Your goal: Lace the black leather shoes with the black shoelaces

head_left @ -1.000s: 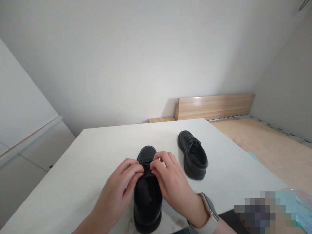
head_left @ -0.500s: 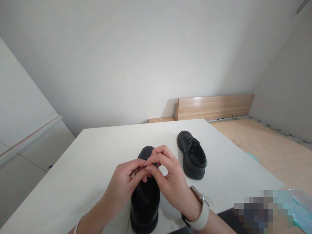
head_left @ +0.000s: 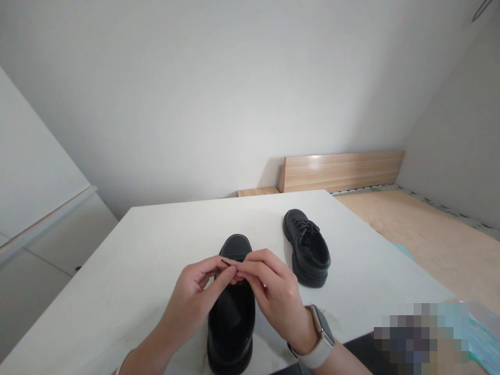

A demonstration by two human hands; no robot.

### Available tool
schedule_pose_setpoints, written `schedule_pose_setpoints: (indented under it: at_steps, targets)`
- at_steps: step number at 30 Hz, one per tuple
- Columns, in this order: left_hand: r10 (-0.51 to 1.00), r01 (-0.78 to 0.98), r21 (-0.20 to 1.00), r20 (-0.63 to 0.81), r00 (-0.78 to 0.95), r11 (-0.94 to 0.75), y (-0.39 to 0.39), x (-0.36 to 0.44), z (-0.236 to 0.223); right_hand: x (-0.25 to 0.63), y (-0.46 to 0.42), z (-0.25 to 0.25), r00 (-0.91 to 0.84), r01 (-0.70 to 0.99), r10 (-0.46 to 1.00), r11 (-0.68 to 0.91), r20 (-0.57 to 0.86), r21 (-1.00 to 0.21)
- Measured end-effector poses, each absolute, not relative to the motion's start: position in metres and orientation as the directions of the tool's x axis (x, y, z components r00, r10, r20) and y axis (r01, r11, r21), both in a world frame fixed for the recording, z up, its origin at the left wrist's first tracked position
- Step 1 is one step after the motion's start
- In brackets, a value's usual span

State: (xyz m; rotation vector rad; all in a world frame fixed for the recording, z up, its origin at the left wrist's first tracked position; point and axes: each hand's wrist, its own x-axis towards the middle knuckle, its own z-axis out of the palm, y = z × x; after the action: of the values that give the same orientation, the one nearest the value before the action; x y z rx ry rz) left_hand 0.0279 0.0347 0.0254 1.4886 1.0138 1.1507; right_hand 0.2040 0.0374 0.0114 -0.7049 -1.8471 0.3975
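A black leather shoe (head_left: 232, 333) stands on the white table in front of me, toe pointing away, its opening toward me. Over its lacing my two hands meet, fingertips touching. A short dark end of a shoelace (head_left: 225, 262) shows between them. My left hand (head_left: 199, 289) is closed in a pinch at this lace end, thumb against the fingers. From the other side my right hand (head_left: 273, 286), with a watch on its wrist, pinches the lace too. The rest of the lace and the eyelets are hidden behind my fingers.
A second black shoe (head_left: 308, 247), its lace tied, stands on the table (head_left: 167, 234) to the right. Beyond the right edge lies a bed (head_left: 414, 219) with a wooden headboard (head_left: 344, 172). A dark object (head_left: 359, 346) and a blurred patch are at the lower right.
My right fingers have flattened and lowered a little, closing the gap under them. The dark lace end now shows between my fingertips. Both shoes stay in place.
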Motion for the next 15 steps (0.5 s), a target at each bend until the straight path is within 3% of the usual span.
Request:
schedule_pose_setpoints:
  at_steps: [5,11,13,15]
  targets:
    - [0.973,0.099,0.979,0.157,0.172,-0.176,0.041,0.026,0.023,0.206,0.036,0.008,-0.269,0.256,0.591,0.805,0.761,-0.534]
    - [0.941,0.195,0.938,0.240,0.240,-0.289,0.041,0.017,0.022,0.215,0.037,0.010,-0.486,0.204,0.465,0.884,0.740,-0.421]
    - [0.876,0.307,0.829,0.386,0.291,-0.467,0.038,0.015,0.021,0.218,0.038,0.012,-0.480,0.194,0.500,0.862,0.721,-0.469]
    - [0.737,0.420,0.605,0.569,0.366,-0.676,0.035,0.013,0.019,0.219,0.041,0.013,-0.415,0.223,0.601,0.795,0.683,-0.564]
